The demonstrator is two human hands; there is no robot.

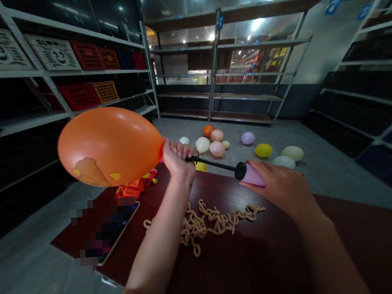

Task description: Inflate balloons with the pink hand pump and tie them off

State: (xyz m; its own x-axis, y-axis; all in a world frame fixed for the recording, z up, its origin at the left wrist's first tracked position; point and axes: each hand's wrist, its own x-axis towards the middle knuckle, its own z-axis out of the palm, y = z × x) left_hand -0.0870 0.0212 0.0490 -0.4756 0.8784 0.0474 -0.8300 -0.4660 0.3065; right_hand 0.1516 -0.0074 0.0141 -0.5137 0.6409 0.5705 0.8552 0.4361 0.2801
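A large inflated orange balloon [109, 144] with a printed figure on its lower side fills the left of the view. My left hand [178, 159] is closed around its neck, where the black end of a hand balloon pump [252, 174] meets it; the exact join is hidden by my fingers. The pump's black rod stretches across to its pink-purple body, which my right hand [282, 187] grips. Below my hands, a tangle of beige twisted strands [205, 223] lies on the dark red table [245, 261]. Uninflated red and orange balloons [131, 188] lie under the big balloon.
A phone [121, 230], partly blurred out, lies near the table's left edge. Several inflated balloons [217, 149] rest on the floor beyond the table. Metal shelving [215, 68] stands at the back, and shelves with plastic crates [80, 96] run along the left.
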